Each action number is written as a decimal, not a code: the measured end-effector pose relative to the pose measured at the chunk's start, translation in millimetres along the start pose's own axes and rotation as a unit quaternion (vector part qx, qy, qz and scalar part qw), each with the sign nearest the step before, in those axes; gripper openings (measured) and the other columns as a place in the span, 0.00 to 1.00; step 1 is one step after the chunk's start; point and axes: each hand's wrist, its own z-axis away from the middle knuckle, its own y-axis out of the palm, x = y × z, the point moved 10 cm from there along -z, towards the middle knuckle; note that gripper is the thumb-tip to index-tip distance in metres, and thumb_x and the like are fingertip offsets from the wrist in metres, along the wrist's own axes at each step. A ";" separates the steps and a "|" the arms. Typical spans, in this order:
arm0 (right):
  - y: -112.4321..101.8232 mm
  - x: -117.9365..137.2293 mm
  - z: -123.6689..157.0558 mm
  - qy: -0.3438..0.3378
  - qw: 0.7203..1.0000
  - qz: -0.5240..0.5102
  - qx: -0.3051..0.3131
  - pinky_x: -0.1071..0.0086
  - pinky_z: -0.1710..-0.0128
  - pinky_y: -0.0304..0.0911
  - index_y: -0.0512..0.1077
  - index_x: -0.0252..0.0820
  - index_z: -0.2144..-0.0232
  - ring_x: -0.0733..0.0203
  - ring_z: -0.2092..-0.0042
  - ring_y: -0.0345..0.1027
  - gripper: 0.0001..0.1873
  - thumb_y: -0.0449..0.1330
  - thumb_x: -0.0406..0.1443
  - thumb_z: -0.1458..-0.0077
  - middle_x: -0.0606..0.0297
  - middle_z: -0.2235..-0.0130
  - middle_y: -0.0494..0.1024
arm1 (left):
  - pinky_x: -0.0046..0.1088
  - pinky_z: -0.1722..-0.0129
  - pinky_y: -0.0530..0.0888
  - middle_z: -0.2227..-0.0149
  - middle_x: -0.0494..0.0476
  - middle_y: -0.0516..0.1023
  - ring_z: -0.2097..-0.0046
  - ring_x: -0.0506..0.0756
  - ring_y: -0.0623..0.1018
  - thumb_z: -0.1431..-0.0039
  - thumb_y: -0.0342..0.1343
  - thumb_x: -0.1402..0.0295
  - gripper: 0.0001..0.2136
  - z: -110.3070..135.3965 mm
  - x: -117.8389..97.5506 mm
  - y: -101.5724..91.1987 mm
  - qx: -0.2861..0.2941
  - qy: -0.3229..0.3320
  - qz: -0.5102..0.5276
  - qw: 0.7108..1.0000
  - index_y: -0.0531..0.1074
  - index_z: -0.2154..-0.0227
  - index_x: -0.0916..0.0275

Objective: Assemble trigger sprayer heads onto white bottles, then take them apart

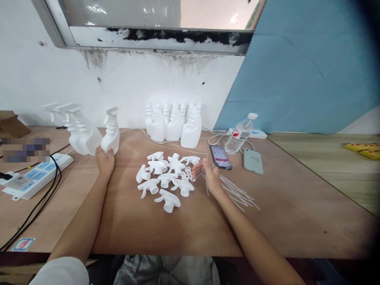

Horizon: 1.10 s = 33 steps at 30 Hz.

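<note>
My left hand [104, 160] grips the base of an upright white spray bottle [111, 132] with its trigger head fitted, at the left of the wooden table [184, 225]. My right hand [207, 173] reaches into the right edge of a pile of white trigger spray heads [166, 180], fingers pinched around a small white piece I cannot make out. A bundle of thin white dip tubes [237, 192] lies just right of that hand.
Assembled spray bottles [78, 130] stand at far left; several headless white bottles [175, 124] stand by the wall. A water bottle [241, 134], two phones [220, 156] [253, 161], power strips [35, 176] with black cables, and yellow items [363, 149] at far right.
</note>
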 end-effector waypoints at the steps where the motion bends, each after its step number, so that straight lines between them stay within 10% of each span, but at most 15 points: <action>1: -5.0 1.9 -2.9 -0.013 1.000 0.021 -0.012 0.68 0.71 0.69 0.73 0.39 0.79 0.60 0.75 0.72 0.31 0.50 0.57 0.42 0.59 0.78 0.77 | 0.47 0.45 0.68 0.54 0.67 0.73 0.48 0.65 0.72 0.45 0.54 0.64 0.19 1.0 -1.0 4.2 0.010 0.007 0.007 1.000 0.66 0.52 0.67; 5: -35.8 11.2 -26.6 -0.059 0.967 0.234 -0.080 0.68 0.65 0.68 0.75 0.38 0.69 0.60 0.71 0.73 0.31 0.43 0.53 0.37 0.58 0.71 0.80 | 0.45 0.44 0.67 0.51 0.68 0.72 0.47 0.65 0.72 0.45 0.53 0.63 0.21 3.0 -5.3 14.7 0.037 0.032 0.018 0.999 0.66 0.50 0.68; 8: -44.8 5.8 -56.0 -0.042 0.880 0.472 -0.047 0.69 0.64 0.66 0.75 0.36 0.61 0.59 0.67 0.73 0.27 0.40 0.44 0.35 0.55 0.66 0.80 | 0.44 0.44 0.67 0.51 0.69 0.72 0.47 0.65 0.72 0.45 0.53 0.63 0.21 2.0 -3.4 15.0 0.041 0.021 0.025 0.999 0.65 0.50 0.68; 19: -14.4 -36.9 -118.0 0.001 0.754 0.645 0.125 0.67 0.58 0.62 0.80 0.40 0.61 0.52 0.56 0.73 0.14 0.57 0.32 0.49 0.52 0.57 0.81 | 0.39 0.45 0.68 0.52 0.65 0.74 0.48 0.61 0.73 0.45 0.54 0.62 0.20 5.1 0.0 14.1 0.068 -0.017 0.079 0.994 0.65 0.51 0.65; 27: -11.3 -3.9 -118.8 -0.014 0.726 0.681 0.098 0.68 0.62 0.59 0.77 0.38 0.61 0.53 0.58 0.73 0.15 0.56 0.37 0.48 0.52 0.60 0.80 | 0.39 0.45 0.68 0.51 0.67 0.74 0.48 0.62 0.73 0.45 0.54 0.63 0.21 5.1 -1.3 13.0 0.068 -0.031 0.086 0.993 0.65 0.50 0.67; 33: -53.5 22.7 -73.2 0.030 0.734 0.675 0.063 0.70 0.72 0.54 0.75 0.40 0.75 0.56 0.68 0.70 0.13 0.56 0.42 0.51 0.57 0.70 0.79 | 0.38 0.45 0.68 0.52 0.65 0.73 0.49 0.61 0.73 0.44 0.53 0.60 0.21 7.9 -11.7 9.2 0.053 -0.006 0.078 0.996 0.64 0.50 0.66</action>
